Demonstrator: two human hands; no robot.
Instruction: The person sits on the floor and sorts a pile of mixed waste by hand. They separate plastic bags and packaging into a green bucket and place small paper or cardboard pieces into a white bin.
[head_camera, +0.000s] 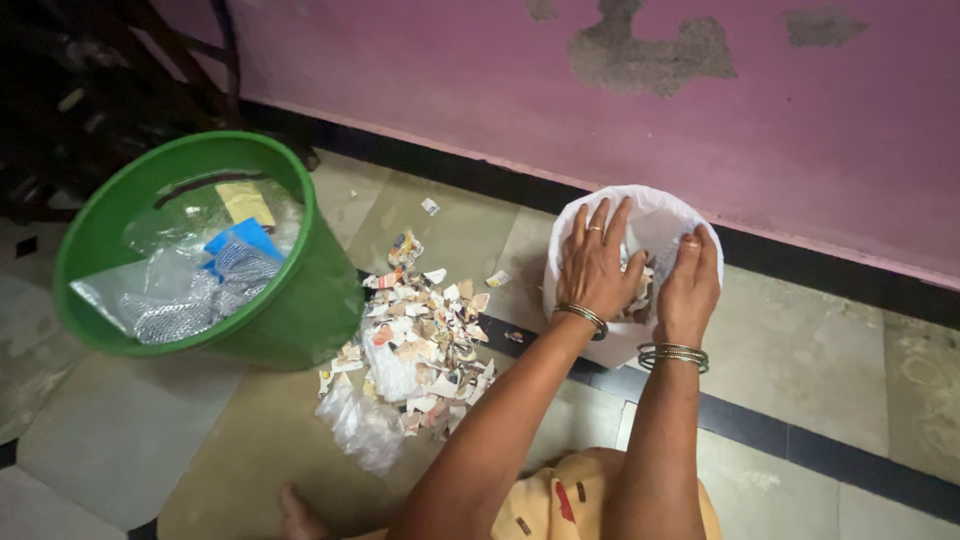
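white plastic bag (660, 225) stands open on the floor, torn paper scraps (635, 300) inside.

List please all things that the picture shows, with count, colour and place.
bin: one, green, left on the floor, holding clear plastic wrappers and a blue packet
paper scraps: a heap, mostly white and tan, floor centre
clear bag: one, at the heap's near edge
white bag: one, by the pink wall, both hands inside
left hand: one, in the white bag, ring and bangle
right hand: one, in the white bag, bangles
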